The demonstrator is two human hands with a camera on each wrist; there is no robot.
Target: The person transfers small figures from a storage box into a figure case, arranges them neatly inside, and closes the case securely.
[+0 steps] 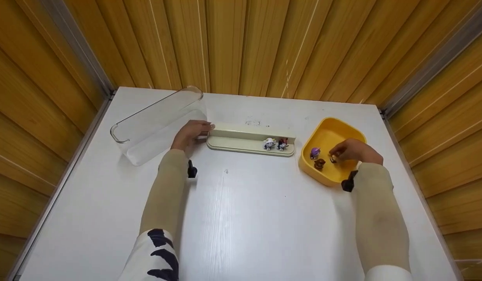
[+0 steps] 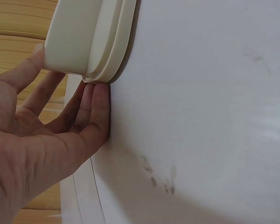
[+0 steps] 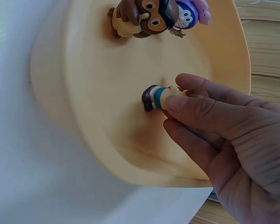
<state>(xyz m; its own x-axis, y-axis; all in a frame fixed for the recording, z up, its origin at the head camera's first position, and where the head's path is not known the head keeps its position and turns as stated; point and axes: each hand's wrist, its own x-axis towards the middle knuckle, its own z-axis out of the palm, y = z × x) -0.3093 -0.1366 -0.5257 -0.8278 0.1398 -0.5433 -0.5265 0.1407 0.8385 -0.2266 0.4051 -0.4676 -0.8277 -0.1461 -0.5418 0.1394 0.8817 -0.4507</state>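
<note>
right hand [image 1: 354, 151]: pinching small teal-banded plastic figurine [image 3: 162, 97], inside yellow rounded plastic tub [image 1: 330, 128], right | left hand [image 1: 189, 134]: gripping left end of long cream plastic tray [image 1: 233, 142] | tip: light body pinch, feet free, tray steadied, probably best | tub also: brown owl figurine [image 1: 319, 164], purple-hooded figurine [image 1: 314, 153] | tray, right end: two small figurines [image 1: 269, 143]

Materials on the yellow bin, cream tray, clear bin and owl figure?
Yellow bin: likely molded plastic, satin; opaque, rounded corners.
Cream tray: probably plastic, smooth; even color, rounded edge, though painted metal is possible.
Clear bin: glossy, see-through walls; likely acrylic, glass not excluded.
Owl figure: likely painted vinyl or plastic; crisp color blocks.
</note>
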